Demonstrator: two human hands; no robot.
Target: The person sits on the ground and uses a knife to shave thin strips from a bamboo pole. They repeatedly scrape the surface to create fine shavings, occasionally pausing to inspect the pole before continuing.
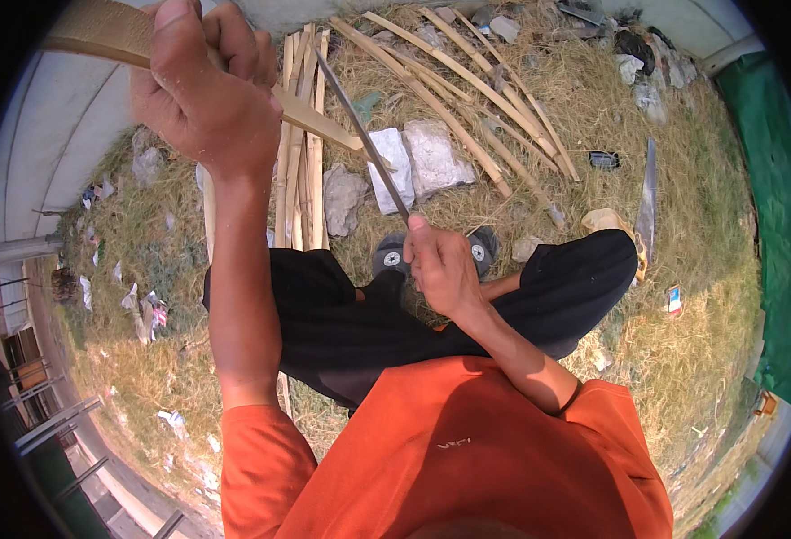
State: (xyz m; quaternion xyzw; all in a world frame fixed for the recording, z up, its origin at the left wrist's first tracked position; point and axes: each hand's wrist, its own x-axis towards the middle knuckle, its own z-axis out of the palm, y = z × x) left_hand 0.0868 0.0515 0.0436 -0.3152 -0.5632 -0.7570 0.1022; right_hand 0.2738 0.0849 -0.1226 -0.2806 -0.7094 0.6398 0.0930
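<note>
Left grip [207,99] on bamboo strip [319,121], rock [438,160], bamboo pile [317,198] nearby.

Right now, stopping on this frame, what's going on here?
A person in an orange shirt grips a pale bamboo-like strip in the raised left hand and a long, thin blade in the right hand. The blade crosses near the strip's far end; whether it is cutting in, I can't tell. More loose strips lie ahead on the dry grass.
</note>
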